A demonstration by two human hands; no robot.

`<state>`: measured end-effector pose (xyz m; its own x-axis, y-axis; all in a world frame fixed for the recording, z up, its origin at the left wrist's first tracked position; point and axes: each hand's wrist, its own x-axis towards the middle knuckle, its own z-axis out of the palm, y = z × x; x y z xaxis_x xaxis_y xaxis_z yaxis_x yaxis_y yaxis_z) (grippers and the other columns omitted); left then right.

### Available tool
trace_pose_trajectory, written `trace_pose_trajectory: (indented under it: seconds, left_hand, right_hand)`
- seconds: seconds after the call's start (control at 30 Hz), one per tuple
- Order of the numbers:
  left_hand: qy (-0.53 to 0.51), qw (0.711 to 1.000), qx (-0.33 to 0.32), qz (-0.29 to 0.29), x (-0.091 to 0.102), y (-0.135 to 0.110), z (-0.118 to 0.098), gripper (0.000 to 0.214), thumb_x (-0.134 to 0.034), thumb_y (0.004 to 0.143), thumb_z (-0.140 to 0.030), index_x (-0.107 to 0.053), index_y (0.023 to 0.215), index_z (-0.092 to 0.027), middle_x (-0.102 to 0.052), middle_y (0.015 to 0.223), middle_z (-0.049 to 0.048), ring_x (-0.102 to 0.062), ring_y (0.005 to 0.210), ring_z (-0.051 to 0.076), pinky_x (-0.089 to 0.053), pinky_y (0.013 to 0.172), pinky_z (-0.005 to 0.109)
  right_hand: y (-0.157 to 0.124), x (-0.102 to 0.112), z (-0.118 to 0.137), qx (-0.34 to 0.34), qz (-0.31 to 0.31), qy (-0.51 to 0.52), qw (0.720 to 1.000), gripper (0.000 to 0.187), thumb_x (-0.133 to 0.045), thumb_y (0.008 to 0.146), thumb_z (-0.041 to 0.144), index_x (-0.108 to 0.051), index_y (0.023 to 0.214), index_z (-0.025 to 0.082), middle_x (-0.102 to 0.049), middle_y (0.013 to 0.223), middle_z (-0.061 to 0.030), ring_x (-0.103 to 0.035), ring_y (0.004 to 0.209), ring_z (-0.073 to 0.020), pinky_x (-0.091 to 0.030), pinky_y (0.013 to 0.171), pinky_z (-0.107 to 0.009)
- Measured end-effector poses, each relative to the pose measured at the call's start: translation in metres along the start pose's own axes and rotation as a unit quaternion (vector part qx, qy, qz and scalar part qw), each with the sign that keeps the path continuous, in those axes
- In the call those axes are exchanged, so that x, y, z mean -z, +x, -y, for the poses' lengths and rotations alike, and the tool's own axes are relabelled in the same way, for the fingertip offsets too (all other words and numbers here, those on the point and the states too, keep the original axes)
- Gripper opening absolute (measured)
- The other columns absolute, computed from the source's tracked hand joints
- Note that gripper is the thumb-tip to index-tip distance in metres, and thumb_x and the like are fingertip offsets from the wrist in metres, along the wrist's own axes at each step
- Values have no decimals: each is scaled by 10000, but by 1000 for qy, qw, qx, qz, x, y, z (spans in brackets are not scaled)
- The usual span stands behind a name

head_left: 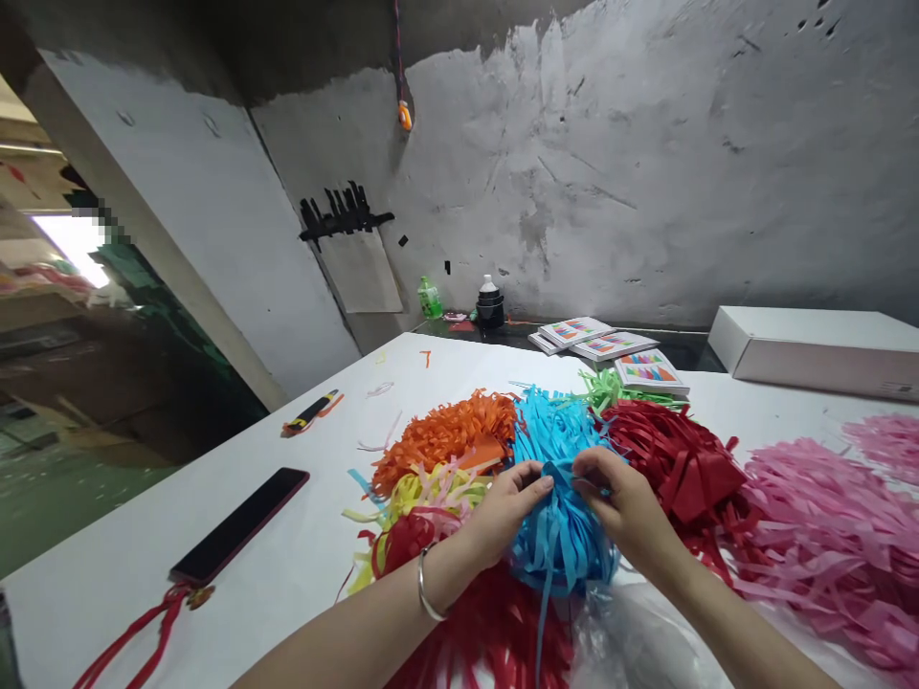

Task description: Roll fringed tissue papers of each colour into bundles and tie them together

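Observation:
A bundle of blue paper tassels (564,545) lies in the middle of the pile on the white table. My left hand (506,507) pinches the blue paper near its top, thumb and forefinger closed on it. Close beside it, my right hand (621,493) also grips blue paper between thumb and fingers. Around the bundle lie orange tassels (437,435), yellow tassels (431,488), dark red tassels (667,450) and light green tassels (610,388). More red tassels (495,622) spread under my left forearm, which wears a silver bangle.
A phone (240,526) with a red cord and a box cutter (312,410) lie on the left. Pink tassels (825,536) cover the right side. Clear plastic (632,636) lies in front. Printed packs (610,344), a white box (811,344) and a green bottle (429,299) stand at the back.

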<state>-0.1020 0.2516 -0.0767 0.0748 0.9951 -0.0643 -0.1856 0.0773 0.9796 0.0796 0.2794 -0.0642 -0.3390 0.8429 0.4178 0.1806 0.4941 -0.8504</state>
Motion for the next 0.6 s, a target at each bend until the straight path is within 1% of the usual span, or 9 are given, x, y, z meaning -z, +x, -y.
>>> trace_pose_trajectory:
  seconds: [0.07,0.1,0.23,0.27,0.33,0.4,0.5,0.6]
  left_hand:
    - [-7,1000,2,-4,-1,-1,1,476,-847,660,-528,-614,861,-165,-518,720,-53,-444,639,91,-363,629,220]
    - [-9,1000,3,-5,-1,-1,1,482,-849,656,-530,-612,864,-166,-521,721,-53,-445,638,91,-363,625,220]
    - [-13,1000,1,-9,-2,-3,1,504,-862,632,-533,-620,882,-168,-547,747,-46,-470,662,101,-372,632,226]
    - [-13,1000,0,-10,-2,-3,1,505,-865,629,-532,-623,884,-168,-553,755,-43,-472,668,102,-373,636,226]
    - [-11,1000,2,-11,-1,-4,1,507,-866,626,-531,-628,888,-167,-563,770,-39,-471,671,101,-371,640,228]
    - [-7,1000,3,-13,-1,-4,3,513,-866,623,-534,-633,896,-167,-569,778,-35,-473,675,104,-369,640,229]
    - [-1,1000,4,-17,0,-3,4,515,-862,624,-537,-635,903,-168,-570,774,-33,-481,683,111,-367,638,229]
    - [6,1000,4,-21,-1,-3,4,508,-861,630,-529,-641,911,-167,-576,782,-30,-487,694,114,-368,641,228]
  right_hand:
    - [-3,0,2,36,13,-18,999,110,-548,856,231,-642,802,215,-620,934,-58,-601,870,-191,-486,808,-317]
    - [-4,0,4,48,17,-29,998,130,-538,861,216,-656,806,217,-612,963,-66,-599,904,-199,-484,828,-324]
    - [-10,-2,8,73,29,-107,991,177,-540,899,228,-687,997,220,-594,1056,-90,-598,991,-220,-487,881,-349]
    - [-11,-3,8,76,35,-125,989,181,-538,909,241,-684,1014,218,-594,1064,-92,-600,996,-221,-490,879,-349]
    - [-11,-3,7,75,49,-139,986,167,-532,917,247,-684,980,215,-603,1045,-89,-606,973,-217,-494,859,-344]
    - [-11,-3,5,66,56,-134,987,164,-520,918,236,-682,897,215,-616,992,-78,-611,923,-210,-494,832,-343]
    - [-9,-3,3,49,57,-120,990,186,-520,920,239,-660,801,214,-632,923,-64,-617,858,-200,-495,793,-337]
    - [-8,-1,2,39,59,-111,991,185,-547,910,246,-641,754,211,-641,881,-52,-627,827,-193,-495,757,-319]
